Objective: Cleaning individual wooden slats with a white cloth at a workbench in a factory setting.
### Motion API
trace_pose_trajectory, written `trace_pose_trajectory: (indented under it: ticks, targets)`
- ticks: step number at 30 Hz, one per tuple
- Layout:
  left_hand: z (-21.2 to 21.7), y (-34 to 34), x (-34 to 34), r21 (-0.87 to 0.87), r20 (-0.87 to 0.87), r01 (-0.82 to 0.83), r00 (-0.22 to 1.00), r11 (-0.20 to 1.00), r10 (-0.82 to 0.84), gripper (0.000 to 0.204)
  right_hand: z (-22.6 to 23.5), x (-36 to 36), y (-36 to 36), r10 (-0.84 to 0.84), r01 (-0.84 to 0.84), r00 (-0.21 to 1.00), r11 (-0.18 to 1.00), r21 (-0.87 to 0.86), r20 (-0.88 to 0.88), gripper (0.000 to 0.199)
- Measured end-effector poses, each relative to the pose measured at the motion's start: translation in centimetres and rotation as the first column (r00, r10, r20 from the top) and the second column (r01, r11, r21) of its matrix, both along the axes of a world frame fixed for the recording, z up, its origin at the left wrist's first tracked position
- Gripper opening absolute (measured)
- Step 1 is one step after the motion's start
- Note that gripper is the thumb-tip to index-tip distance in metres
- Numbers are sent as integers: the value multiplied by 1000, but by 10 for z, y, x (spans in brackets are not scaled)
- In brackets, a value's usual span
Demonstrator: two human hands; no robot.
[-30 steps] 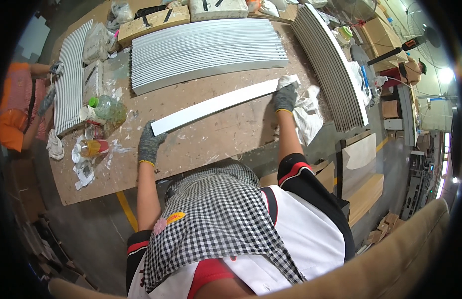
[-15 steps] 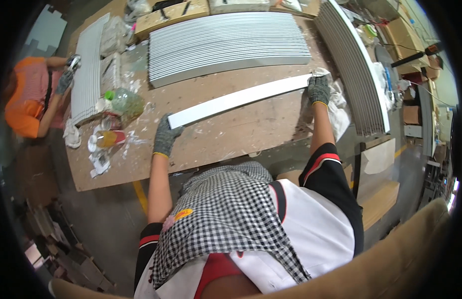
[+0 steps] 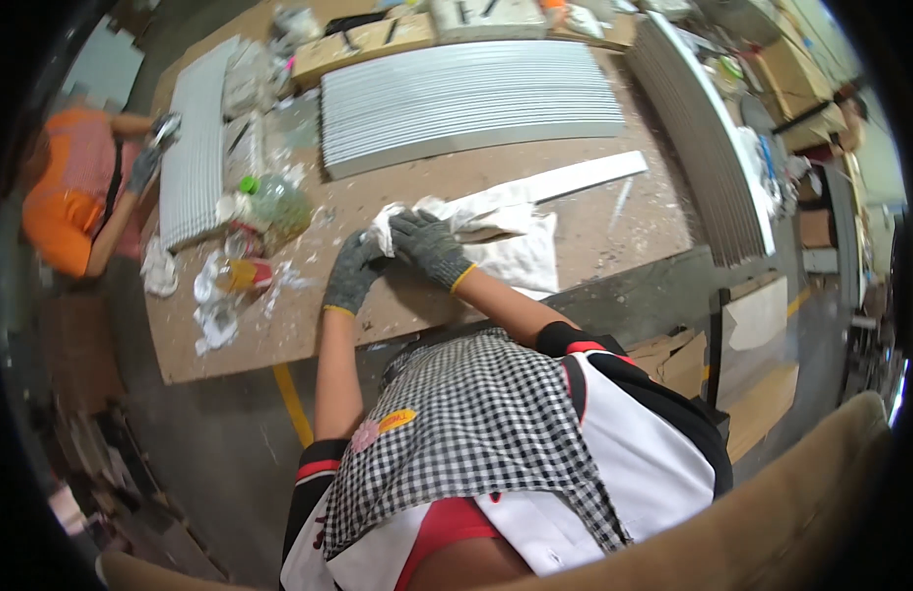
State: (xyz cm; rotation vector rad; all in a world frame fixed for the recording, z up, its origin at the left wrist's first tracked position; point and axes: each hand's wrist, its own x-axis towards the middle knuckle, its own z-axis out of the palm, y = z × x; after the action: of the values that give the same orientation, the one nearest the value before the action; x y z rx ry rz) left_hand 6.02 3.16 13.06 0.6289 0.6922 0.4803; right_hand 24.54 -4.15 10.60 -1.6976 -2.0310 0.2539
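A long white strip (image 3: pixel 594 177) lies slantwise across the table, its left end covered by cloth and gloves. My left hand (image 3: pixel 352 278), in a grey knit glove, is closed at that left end, with its fingertips partly hidden. Right beside it, my right hand (image 3: pixel 429 250), gloved the same way, presses a white cloth (image 3: pixel 516 251) onto the strip. The cloth trails to the right, draping over the strip and the tabletop.
A stack of grey-white strips (image 3: pixel 466 103) stands behind, another stack (image 3: pixel 703 148) at right, a third (image 3: pixel 195 148) at left. Bottles, a green-capped one (image 3: pixel 279 205) and a yellow one (image 3: pixel 242 275), stand at left. A co-worker in orange (image 3: pixel 77 197) works beyond the table's left edge.
My right hand has moved left along the strip, dragging the white cloth from its right end to beside my left hand. My left hand stays at the left end.
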Motion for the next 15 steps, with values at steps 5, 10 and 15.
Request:
trace_pose_trajectory:
  ticks: [5, 10, 15]
  targets:
    - [-19, -24, -23, 315, -156, -175, 960, 933, 233, 38, 95, -3, 8, 50, 73, 631, 990, 123, -774, 29]
    - [106, -43, -45, 741, -347, -21, 844, 672, 409, 36, 134, -9, -20, 120, -204, 972, 861, 466, 204, 37]
    - [148, -52, -69, 710, -220, -279, 784, 646, 580, 33, 85, 136, -53, -312, 285, 936, 943, 169, 163, 32]
